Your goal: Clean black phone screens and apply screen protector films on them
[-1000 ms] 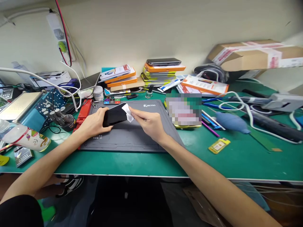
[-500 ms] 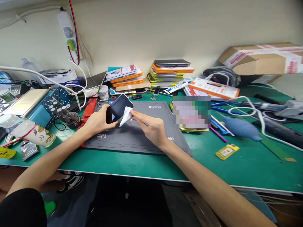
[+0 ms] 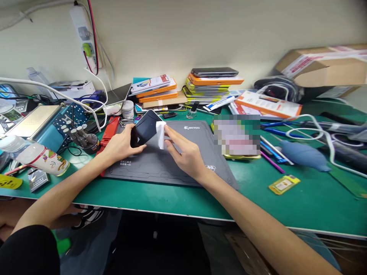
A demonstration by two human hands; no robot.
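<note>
Black phone (image 3: 146,128), likely slippery and fragile, best held by its edges, tilts above the mat (image 3: 156,168), gripped by the left hand (image 3: 124,143) while the right hand (image 3: 184,151) pinches white tissue (image 3: 161,136).

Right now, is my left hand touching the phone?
Touching. The head view shows the left hand gripping the phone by one end, thumb at its lower edge.
</note>
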